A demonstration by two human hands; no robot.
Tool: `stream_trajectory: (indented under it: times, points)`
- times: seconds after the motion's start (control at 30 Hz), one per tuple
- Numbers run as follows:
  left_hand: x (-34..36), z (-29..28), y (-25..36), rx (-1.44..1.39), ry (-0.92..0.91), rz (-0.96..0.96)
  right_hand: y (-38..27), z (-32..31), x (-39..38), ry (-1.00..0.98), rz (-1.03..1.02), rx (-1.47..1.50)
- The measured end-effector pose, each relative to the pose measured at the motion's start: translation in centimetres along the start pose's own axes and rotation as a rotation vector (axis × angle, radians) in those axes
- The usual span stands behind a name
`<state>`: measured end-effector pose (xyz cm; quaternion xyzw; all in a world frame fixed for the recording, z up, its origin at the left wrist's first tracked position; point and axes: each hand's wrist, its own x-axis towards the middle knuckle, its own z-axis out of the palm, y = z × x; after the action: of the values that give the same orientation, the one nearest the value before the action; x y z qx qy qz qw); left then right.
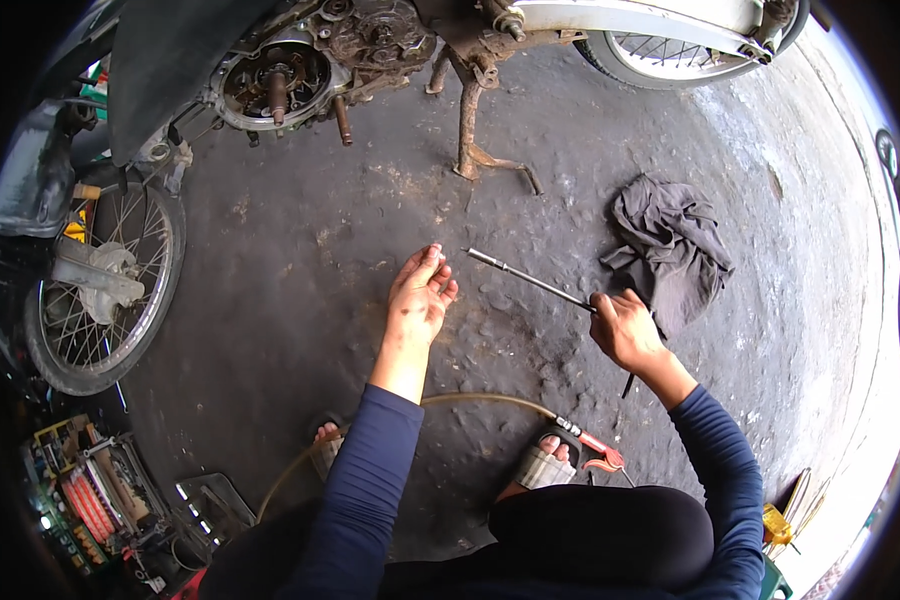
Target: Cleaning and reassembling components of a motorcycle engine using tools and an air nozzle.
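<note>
Closing firmly around a long-shafted socket wrench [540, 282], the right hand [625, 332] has its fingers wrapped over the near part. The smooth, bright metal shaft slants up and to the left above the floor, its thicker cylindrical end just beside the left hand [420, 290], apart from its fingertips. That hand is raised with palm partly turned up, dark smudges on the skin, thumb and forefinger brought together and the other fingers loosely curled; whether anything small sits in the pinch I cannot tell.

Beneath them spreads a dark, lumpy floor [300, 270], paler and scuffed toward the right. A crumpled charcoal cloth [675, 245] lies in soft folds near the right hand. Ahead is an engine [370, 45] in grimy cast metal, with a round opened housing [275, 82] and a stout shaft jutting from it. A rust-brown tubular stand [468, 125] reaches the ground beside it. At left, a wire-spoked wheel [105, 290] wears a black rubber tyre. Closer in, a translucent yellowish hose [480, 397] curves in front of strapped sandals [545, 467] to a red-handled air gun [598, 448].
</note>
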<state>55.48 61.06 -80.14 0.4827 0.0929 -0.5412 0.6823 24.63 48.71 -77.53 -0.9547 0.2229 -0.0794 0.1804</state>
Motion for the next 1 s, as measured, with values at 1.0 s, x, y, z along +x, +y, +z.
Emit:
stream_trajectory:
  times: [1.0]
  points:
    - [-4.4,11.7,11.6,-0.088,-0.442,0.273,-13.8,-9.5,7.0,0.111,0.308,0.786]
